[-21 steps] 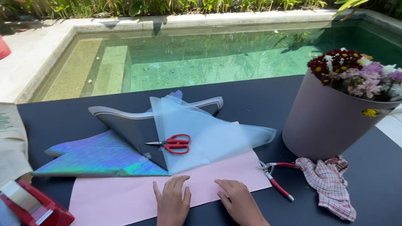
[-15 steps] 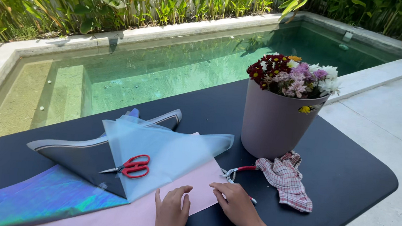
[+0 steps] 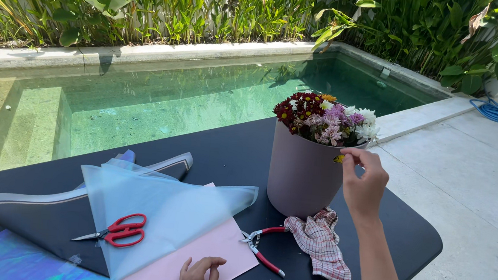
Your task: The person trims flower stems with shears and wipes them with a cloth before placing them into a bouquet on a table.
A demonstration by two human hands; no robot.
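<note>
Resting near the table [image 3: 397, 231] edge, the left hand [image 3: 198, 275] is kept loosely curled and empty on the pink paper [image 3: 215, 254]. The right hand [image 3: 364, 183] has been lifted off that sheet; a small yellow flower [image 3: 338, 158] is now pinched at the rim of the mauve pot [image 3: 301, 177]. Pruners [image 3: 260, 249] and a checked cloth [image 3: 321, 242] lie between, not obstructing.

Bright daylight, sharp focus (slight wide-angle stretch at edges), soft shadows.

sunlit green pool [image 3: 205, 94] edged by plants [image 3: 152, 5], pale paving [image 3: 484, 196] alongside
</note>
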